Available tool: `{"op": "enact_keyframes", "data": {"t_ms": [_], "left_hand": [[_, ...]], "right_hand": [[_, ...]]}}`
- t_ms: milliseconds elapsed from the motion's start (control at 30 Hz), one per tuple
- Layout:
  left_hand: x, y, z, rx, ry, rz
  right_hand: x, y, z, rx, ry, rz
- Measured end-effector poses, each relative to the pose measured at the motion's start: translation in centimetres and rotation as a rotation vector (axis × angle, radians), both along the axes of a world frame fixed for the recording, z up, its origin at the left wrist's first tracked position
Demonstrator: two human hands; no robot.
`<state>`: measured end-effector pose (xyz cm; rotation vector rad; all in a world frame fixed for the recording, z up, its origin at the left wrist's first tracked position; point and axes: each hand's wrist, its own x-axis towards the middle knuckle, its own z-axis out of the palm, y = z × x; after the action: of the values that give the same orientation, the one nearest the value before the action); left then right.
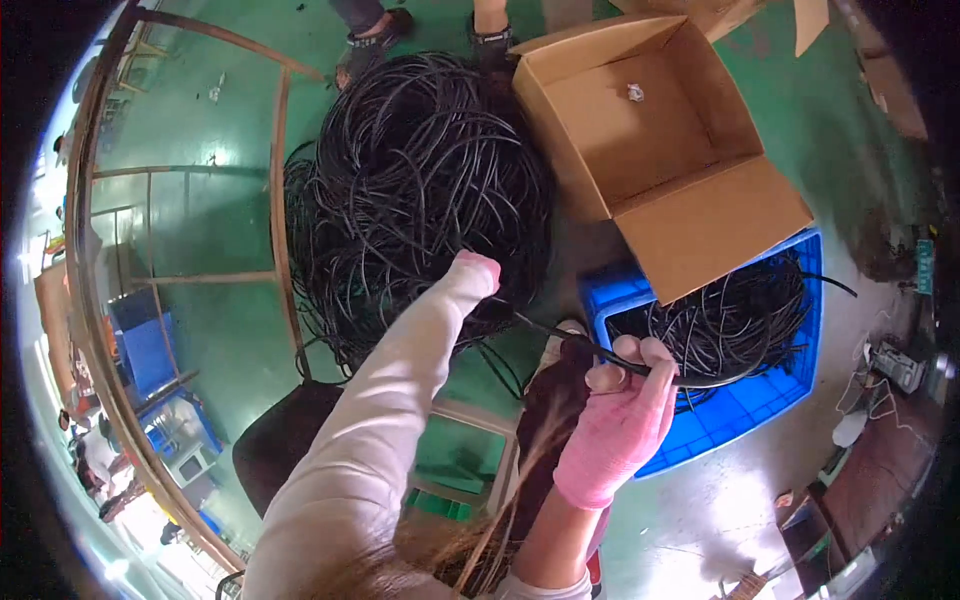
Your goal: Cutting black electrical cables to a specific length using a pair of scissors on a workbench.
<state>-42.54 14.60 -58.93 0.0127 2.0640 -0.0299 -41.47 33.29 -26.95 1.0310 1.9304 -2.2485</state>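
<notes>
Two gloved hands, left hand [478, 272] outstretched, right hand [620, 420] gripping cable [570, 338]

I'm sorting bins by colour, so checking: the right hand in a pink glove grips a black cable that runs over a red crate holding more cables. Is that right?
Not quite. The head view shows the crate is blue, not red. The rest holds: the right hand in a pink glove grips a black cable running over that crate, which holds more cables.
</notes>
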Motion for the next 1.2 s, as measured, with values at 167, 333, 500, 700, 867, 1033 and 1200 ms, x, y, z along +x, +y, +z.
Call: {"op": "enact_keyframes", "data": {"t_ms": [167,333,500,700,867,1033,1200], "left_hand": [[5.3,-2.4,3.3,0.496,0.018,0.279],[4.9,-3.5,6.2,0.562,0.068,-0.003],[0.0,-6.7,8.8,0.385,0.923,0.579],[-4.8,-12.4,6.9,-0.042,0.695,0.65],[-4.8,-12.4,4.7,-0.181,0.476,0.664],[-1.7,-10.7,6.9,-0.035,0.451,0.674],[1.8,-8.3,7.9,0.045,0.539,0.614]], "right_hand": [[1.3,-0.4,-0.5,0.353,0.071,0.201],[1.3,-1.0,-0.5,0.076,0.018,0.021],[1.1,-0.9,-0.2,-0.072,-0.123,-0.079],[1.1,-1.0,0.3,-0.222,-0.041,-0.074],[0.9,-1.3,0.2,-0.268,-0.034,-0.078],[0.8,-1.6,0.3,-0.327,-0.01,-0.083],[0.9,-2.6,0.5,-0.311,0.027,-0.035]]}}
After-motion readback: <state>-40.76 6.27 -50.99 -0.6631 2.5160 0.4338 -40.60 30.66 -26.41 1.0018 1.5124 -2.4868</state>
